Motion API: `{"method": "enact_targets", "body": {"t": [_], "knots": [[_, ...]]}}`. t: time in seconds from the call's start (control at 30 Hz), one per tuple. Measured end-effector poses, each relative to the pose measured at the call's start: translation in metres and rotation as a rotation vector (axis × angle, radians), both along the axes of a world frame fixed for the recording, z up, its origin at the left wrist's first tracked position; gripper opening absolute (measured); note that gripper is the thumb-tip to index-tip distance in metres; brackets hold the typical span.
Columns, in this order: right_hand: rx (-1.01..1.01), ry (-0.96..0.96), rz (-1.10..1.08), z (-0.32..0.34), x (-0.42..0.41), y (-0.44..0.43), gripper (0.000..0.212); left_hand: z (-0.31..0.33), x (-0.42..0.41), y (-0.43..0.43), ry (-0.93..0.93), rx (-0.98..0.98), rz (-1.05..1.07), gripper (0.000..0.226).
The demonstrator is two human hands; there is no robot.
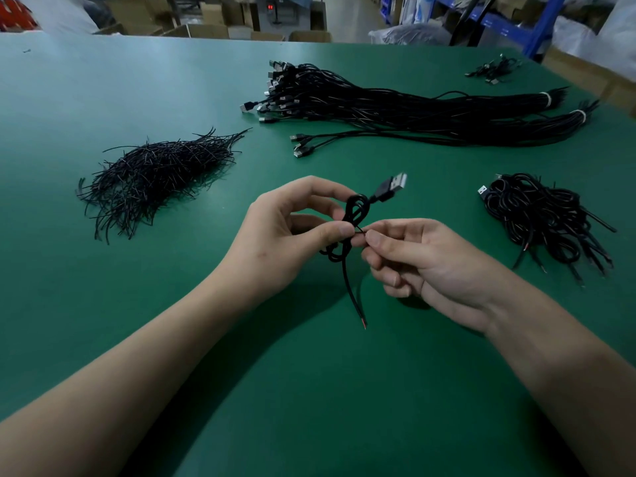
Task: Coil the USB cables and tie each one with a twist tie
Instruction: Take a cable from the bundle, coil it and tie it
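My left hand [292,232] pinches a small black coiled USB cable [356,215] at its waist, above the green table [309,390]. The cable's USB plug [392,185] sticks up to the right and its bare tail [354,297] hangs down. My right hand [413,259] pinches the end of a thin black twist tie [361,231] at the coil's middle. A heap of black twist ties [155,177] lies to the left. Straight uncoiled cables [395,108] lie in banded bundles at the back. A pile of coiled cables [543,218] rests at the right.
A few more cables [494,68] lie at the far right corner of the table. Cardboard boxes [206,29] and blue shelving [523,25] stand beyond the far edge. Bare green surface shows in front of my arms.
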State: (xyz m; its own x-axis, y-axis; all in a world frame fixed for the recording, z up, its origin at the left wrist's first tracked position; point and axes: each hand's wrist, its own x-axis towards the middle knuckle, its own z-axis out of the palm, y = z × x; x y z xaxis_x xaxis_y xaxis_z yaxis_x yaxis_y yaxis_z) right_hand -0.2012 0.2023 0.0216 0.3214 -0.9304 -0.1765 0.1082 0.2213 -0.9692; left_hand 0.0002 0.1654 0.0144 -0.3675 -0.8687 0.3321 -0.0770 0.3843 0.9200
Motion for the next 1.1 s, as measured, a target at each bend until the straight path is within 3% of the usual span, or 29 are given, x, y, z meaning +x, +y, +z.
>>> {"method": "enact_targets", "body": {"t": [0.3,0.6,0.83,1.1], "knots": [[0.132,-0.074,-0.033,-0.001,0.001,-0.001,0.013,-0.003,-0.002,0.003,0.027,-0.042,-0.005,0.024],[-0.080,0.029,0.021,0.003,-0.009,-0.002,0.017,-0.003,-0.005,0.002,0.101,-0.004,-0.033,0.027],[-0.356,0.315,-0.123,0.001,0.000,0.000,0.016,-0.003,-0.002,0.002,0.120,0.088,-0.055,0.024],[-0.496,0.461,-0.230,0.001,0.007,0.003,0.013,-0.005,-0.004,0.007,0.086,-0.034,0.031,0.030]]}}
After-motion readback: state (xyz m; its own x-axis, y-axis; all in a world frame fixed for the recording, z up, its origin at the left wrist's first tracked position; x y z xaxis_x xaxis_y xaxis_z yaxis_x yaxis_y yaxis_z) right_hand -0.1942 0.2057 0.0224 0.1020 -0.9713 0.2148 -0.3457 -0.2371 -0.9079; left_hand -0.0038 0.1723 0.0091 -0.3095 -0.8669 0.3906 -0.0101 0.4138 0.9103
